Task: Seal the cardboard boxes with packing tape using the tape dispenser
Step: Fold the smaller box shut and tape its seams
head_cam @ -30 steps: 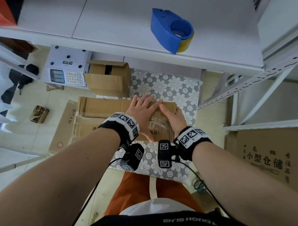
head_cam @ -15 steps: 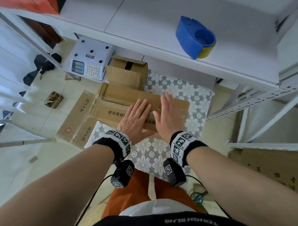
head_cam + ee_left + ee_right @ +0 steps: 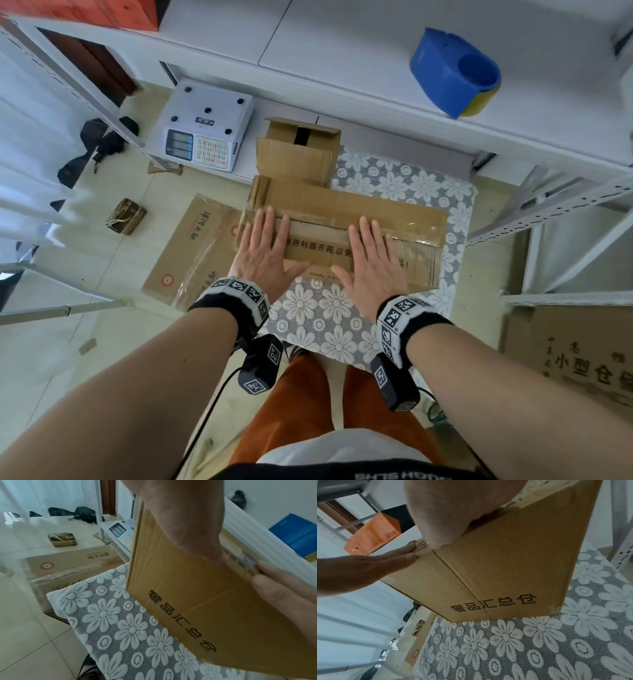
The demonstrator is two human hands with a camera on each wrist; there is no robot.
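Note:
A long brown cardboard box (image 3: 322, 250) printed with black characters stands on a floral-clothed seat (image 3: 318, 322). Its top flaps are closed, with glossy tape along the seam. My left hand (image 3: 265, 250) lies flat on the left end of the top, fingers straight. My right hand (image 3: 371, 260) lies flat right of centre, likewise pressing down. The wrist views show the box's front face (image 3: 197, 601) (image 3: 496, 574) under each palm. The blue tape dispenser (image 3: 452, 73) with a yellow roll rests on the white shelf, far from both hands.
A smaller open cardboard box (image 3: 298, 150) stands just behind the long one. A white weighing scale (image 3: 205, 126) sits on the lower shelf at left. Flattened cartons (image 3: 191, 250) lie on the floor at left, another printed carton (image 3: 579, 356) at right. White shelf uprights (image 3: 548, 205) flank the right.
My hands have slid apart along the box top: the left toward the left end, the right toward the right. One second ago they were touching at the middle.

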